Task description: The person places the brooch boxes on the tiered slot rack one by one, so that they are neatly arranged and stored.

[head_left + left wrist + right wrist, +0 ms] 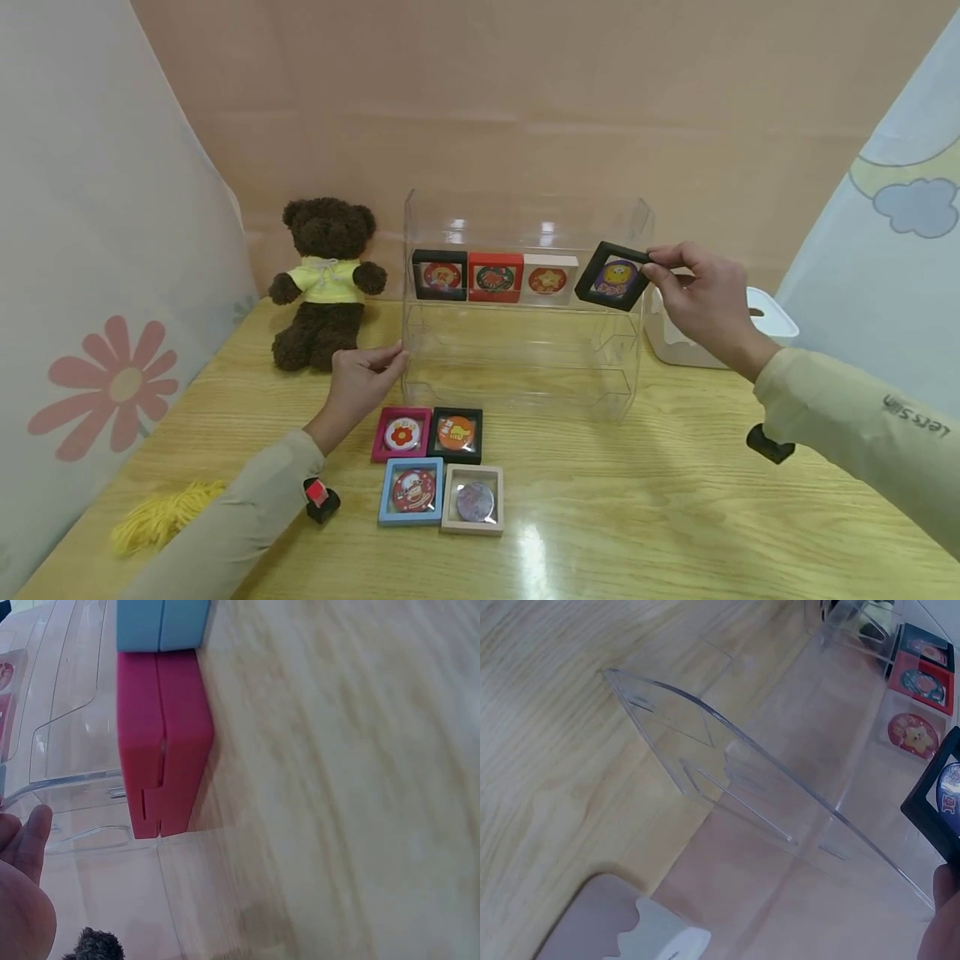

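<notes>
A clear plastic display rack [525,354] stands on the table. My left hand [360,385] pinches its left side edge; in the left wrist view the fingertips [34,836] lie on that edge. With thumb and fingers my right hand [708,304] grips the right corner of a black square frame [588,282] holding a purple-and-yellow round badge. That frame is tilted, at the right end of the upper shelf. A black frame [417,275], a red frame [495,296] and a white frame [573,279] stand side by side on this shelf.
Before the rack lie a magenta frame [377,437], a black frame [478,437], a blue frame [386,500] and a beige frame [497,500]. A brown teddy bear [326,279] stands left, a white box [678,346] right. Yellow yarn [168,515] lies front left.
</notes>
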`<state>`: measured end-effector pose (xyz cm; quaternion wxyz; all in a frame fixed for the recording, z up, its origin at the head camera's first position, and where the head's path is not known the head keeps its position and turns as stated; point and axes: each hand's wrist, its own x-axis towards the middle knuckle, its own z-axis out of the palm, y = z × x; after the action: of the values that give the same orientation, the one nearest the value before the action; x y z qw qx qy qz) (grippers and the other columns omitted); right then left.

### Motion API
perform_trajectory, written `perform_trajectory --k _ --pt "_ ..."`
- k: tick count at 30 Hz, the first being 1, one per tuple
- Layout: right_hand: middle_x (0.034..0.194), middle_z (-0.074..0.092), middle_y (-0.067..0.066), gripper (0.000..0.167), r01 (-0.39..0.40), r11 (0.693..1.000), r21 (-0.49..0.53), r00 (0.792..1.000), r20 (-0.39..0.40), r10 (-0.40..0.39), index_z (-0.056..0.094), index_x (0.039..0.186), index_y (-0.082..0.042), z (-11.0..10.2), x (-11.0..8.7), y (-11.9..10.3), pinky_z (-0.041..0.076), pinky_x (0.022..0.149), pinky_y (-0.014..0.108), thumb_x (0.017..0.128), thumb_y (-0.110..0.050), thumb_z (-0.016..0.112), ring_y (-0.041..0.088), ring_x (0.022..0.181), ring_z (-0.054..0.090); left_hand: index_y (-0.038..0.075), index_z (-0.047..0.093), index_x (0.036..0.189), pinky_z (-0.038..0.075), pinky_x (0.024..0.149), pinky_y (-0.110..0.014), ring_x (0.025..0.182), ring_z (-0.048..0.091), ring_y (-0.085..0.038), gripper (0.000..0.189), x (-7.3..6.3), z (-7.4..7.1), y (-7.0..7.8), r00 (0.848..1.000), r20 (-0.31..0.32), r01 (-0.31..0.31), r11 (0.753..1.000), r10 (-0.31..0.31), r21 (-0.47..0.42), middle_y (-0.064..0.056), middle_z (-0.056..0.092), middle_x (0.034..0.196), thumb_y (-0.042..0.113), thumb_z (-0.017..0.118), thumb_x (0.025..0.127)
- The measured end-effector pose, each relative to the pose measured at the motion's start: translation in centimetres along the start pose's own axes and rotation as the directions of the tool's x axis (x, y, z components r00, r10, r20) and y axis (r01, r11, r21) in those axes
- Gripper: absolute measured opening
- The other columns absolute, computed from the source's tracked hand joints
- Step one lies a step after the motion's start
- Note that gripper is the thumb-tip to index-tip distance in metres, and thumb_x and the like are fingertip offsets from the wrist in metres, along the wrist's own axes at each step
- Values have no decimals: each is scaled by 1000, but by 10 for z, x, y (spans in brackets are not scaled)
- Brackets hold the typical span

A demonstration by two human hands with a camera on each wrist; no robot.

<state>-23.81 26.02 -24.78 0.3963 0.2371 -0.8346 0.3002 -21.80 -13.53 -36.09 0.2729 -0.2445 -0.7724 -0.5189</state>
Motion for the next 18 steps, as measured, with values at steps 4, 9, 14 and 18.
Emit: perform_trajectory --k 4,9,14,18 --pt "94 69 20 6 -1 999 -35 1000 -28 0 64 83 10 -3 11 2 42 66 2 81 9 69 -22 84 51 -15 68 96 51 60 -14 67 68 -34 16 0 0 -1 1000 -3 -2 1000 2 7 -24 67 84 -10 68 81" --pt "95 69 19 7 -4 997 -77 999 -47 0 64 85 10 -6 20 4 40 55 1 83 5 69 -27 75 47 -14 68 96 50 59 -14 66 68 -32 15 0 0 -2 1000 -5 -1 1000 1 20 -24 67 84 -10 68 82" --pt "97 69 18 8 -35 992 -119 999 -43 30 65 87 9 -7 23 6 38 55 -1 86 2 68 -29 70 44 -14 69 95 50 58 -13 64 68 -30 15 -1 0 -1 1000 -7 5 999 -4 42 -22 68 81 -10 69 81" --pt "96 69 18 8 -23 989 -145 998 -59 15 65 85 9 -5 26 7 36 62 -2 86 1 68 -30 72 43 -14 69 96 50 58 -14 66 68 -30 15 -1 0 -1 1000 -2 16 999 -16 36 -22 68 81 -10 69 81"
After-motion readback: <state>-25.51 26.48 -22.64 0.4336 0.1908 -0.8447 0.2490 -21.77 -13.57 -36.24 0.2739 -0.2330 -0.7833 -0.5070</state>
